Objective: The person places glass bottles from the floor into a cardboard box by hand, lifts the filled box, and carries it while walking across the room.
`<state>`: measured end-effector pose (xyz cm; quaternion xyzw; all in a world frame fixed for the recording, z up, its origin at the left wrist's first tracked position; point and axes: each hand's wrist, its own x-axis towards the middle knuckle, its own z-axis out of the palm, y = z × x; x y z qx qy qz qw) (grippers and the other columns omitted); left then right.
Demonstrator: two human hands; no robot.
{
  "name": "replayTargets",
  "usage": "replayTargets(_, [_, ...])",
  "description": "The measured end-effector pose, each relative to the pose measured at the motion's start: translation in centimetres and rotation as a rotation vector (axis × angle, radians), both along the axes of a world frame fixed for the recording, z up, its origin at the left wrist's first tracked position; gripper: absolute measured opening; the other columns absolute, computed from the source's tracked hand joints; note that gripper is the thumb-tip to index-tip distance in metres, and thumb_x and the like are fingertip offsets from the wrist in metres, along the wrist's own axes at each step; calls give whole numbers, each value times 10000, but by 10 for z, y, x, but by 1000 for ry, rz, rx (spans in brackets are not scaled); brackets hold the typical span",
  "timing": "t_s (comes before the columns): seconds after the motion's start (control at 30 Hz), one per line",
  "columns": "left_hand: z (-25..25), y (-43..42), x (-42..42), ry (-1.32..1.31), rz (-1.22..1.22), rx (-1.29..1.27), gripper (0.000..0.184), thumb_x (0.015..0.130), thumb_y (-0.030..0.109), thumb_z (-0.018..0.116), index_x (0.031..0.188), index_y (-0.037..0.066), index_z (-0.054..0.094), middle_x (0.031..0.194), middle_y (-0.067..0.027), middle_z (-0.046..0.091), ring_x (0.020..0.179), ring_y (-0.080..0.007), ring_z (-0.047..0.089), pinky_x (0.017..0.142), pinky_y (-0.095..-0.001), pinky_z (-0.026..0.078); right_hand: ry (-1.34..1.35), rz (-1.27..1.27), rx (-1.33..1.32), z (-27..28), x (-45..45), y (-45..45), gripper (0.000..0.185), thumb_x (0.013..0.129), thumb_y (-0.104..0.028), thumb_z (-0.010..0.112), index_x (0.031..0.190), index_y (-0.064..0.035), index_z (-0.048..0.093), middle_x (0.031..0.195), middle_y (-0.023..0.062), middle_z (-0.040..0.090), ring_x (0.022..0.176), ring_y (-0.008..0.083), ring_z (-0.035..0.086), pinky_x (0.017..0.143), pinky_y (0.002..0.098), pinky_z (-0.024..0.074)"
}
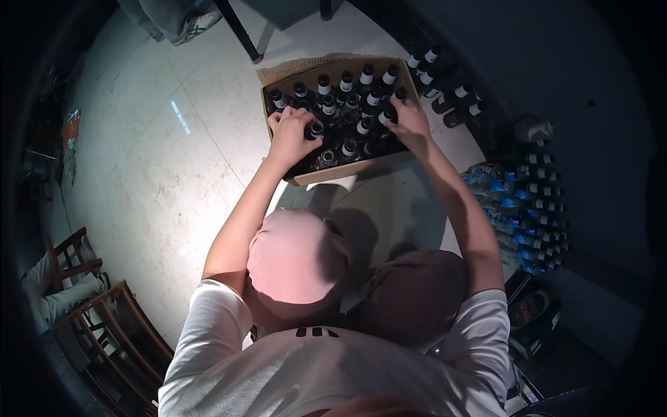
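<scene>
An open cardboard box (361, 169) on the floor in front of my knees holds many dark glass bottles (346, 81), standing upright with pale neck labels. At the box's left side, my left hand (290, 137) is closed round the neck of a bottle (315, 130), thumb on the near side and fingers on the far side. My right hand (413, 127) reaches in at the right side, thumb and forefinger closed on another bottle's neck (389, 117). The lower parts of both bottles are hidden among the others and in shadow.
More dark bottles (451, 97) lie or stand by the wall right of the box. Several rows of clear and green bottles (514, 201) are further right. A wooden chair or rack (114, 340) is at lower left. A person's shoe (198, 26) shows at top left.
</scene>
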<state>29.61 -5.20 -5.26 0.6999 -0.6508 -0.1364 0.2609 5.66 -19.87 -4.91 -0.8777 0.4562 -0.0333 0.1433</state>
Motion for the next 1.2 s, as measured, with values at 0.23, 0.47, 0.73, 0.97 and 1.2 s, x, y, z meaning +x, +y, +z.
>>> replayTargets(0.23, [0, 0, 1, -2, -1, -22, 312, 604, 220, 738, 849, 56, 638, 841, -44, 558, 938, -240, 490, 879, -413, 272, -20, 196, 158, 23, 33, 17, 465, 756, -214, 695, 1167, -48, 553, 1013, 175, 601, 1009, 333, 561, 911, 414, 407])
replayTargets(0.47, [4, 2, 1, -18, 2, 42, 337, 615, 224, 740, 870, 38, 621, 903, -57, 583, 982, -249, 489, 903, -407, 267, 102, 231, 119, 2, 42, 16, 360, 787, -210, 654, 1092, -33, 583, 1007, 182, 606, 993, 351, 565, 887, 421, 435])
replayTargets(0.73, [4, 2, 1, -23, 1, 19, 342, 614, 226, 742, 867, 33, 619, 903, -58, 571, 985, -251, 488, 899, -405, 265, 185, 228, 164, -1, 44, 13, 401, 771, -207, 668, 1126, -52, 564, 1039, 166, 593, 1009, 341, 555, 896, 419, 425])
replayTargets(0.97, [4, 1, 0, -20, -6, 33, 343, 617, 233, 738, 872, 34, 622, 896, -58, 567, 986, -249, 484, 905, -410, 260, 124, 305, 95, 13, 60, 24, 523, 745, -303, 718, 1188, -87, 543, 1075, 138, 581, 1107, 294, 471, 963, 416, 315])
replayTargets(1.2, [2, 0, 1, -27, -9, 18, 341, 619, 239, 735, 874, 38, 629, 891, -53, 567, 979, -244, 488, 898, -407, 262, 182, 364, 112, -14, 71, 18, 425, 760, -272, 701, 1137, -112, 587, 971, 107, 632, 1096, 274, 477, 939, 420, 296])
